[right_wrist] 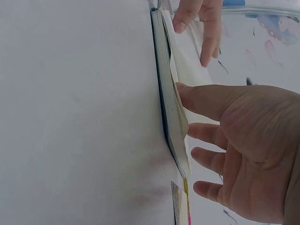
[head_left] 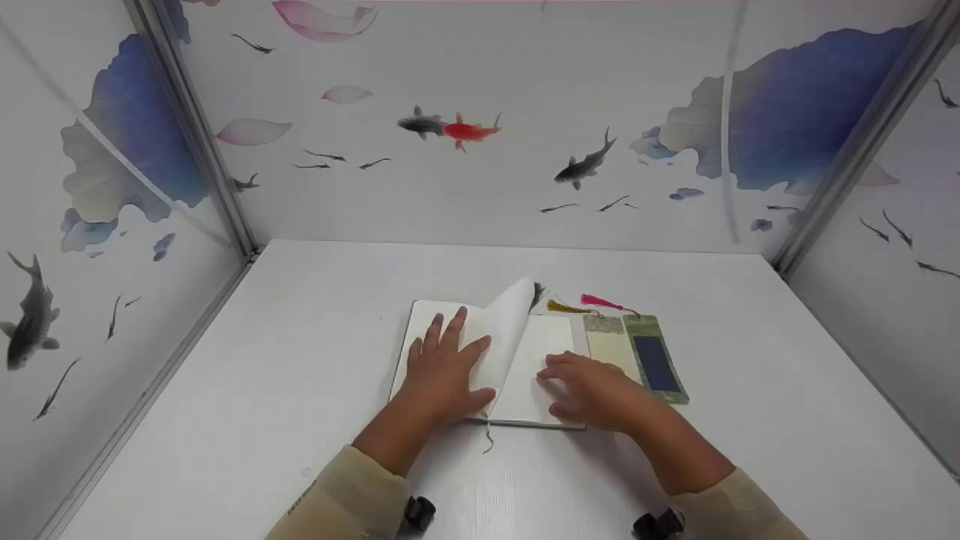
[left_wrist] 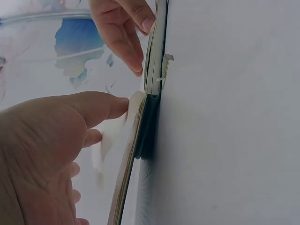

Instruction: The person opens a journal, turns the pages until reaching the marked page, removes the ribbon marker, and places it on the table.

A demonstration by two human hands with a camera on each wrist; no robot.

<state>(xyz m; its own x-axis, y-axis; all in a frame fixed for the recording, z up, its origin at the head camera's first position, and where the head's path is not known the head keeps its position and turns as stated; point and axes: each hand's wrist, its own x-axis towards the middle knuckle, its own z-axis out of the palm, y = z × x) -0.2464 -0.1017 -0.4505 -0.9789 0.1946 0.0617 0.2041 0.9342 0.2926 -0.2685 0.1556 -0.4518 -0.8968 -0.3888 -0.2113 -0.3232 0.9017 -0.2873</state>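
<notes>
An open notebook point(head_left: 544, 382) with blank pages and a dark cover point(left_wrist: 149, 131) lies on the table. One page point(head_left: 511, 322) stands partly lifted and curved near the middle. My left hand point(head_left: 442, 371) rests on the left-hand page with its fingers spread; its thumb touches the paper close to the spine in the left wrist view. Over the right-hand page is my right hand point(head_left: 596, 386), fingers loosely bent, with its thumb point(right_wrist: 201, 98) against the page edges in the right wrist view. A thin ribbon point(head_left: 489, 439) hangs from the notebook's lower edge.
Right of the notebook lie a cream bookmark point(head_left: 609, 349) and a green one with a dark blue panel point(head_left: 656, 360). Near their tops lie a mustard tassel point(head_left: 568, 307) and a pink tassel point(head_left: 600, 301). Printed panels point(head_left: 480, 195) enclose the white table point(head_left: 300, 337).
</notes>
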